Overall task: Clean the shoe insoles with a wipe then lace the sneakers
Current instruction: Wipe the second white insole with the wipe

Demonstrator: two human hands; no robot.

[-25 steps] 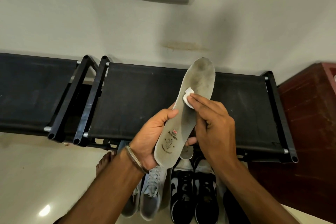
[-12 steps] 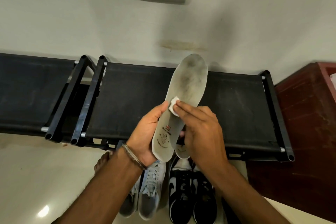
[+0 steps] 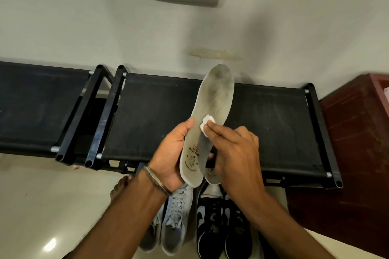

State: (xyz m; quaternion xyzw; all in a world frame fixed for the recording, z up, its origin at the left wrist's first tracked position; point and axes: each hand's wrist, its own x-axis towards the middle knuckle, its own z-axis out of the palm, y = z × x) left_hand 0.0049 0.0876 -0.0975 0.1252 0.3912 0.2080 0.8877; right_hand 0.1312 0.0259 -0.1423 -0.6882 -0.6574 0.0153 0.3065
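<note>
The wiping step of the task is judged to be in hand, with the lacing not yet begun. A grey insole (image 3: 210,124), soiled dark toward its toe end, is held upright over a black fabric shoe rack (image 3: 273,124) that stands against a pale wall. Its heel half is gripped by the left hand (image 3: 171,153), thumb laid along the left edge and fingers curled behind. A small folded white wipe (image 3: 206,123) is pressed against the middle of the insole under the fingertips of the right hand (image 3: 233,149), whose fingers lie nearly straight across the surface. A second insole (image 3: 211,174) shows just behind the first, at the heel. The darkest grime is seen above the wipe, so the next move is judged to call for strokes carried up toward the toe, with the left-hand grip kept firm against bending. On the floor below the hands, a pair of light blue sneakers (image 3: 174,223) is set just beside a pair of black and white sneakers (image 3: 221,225).
</note>
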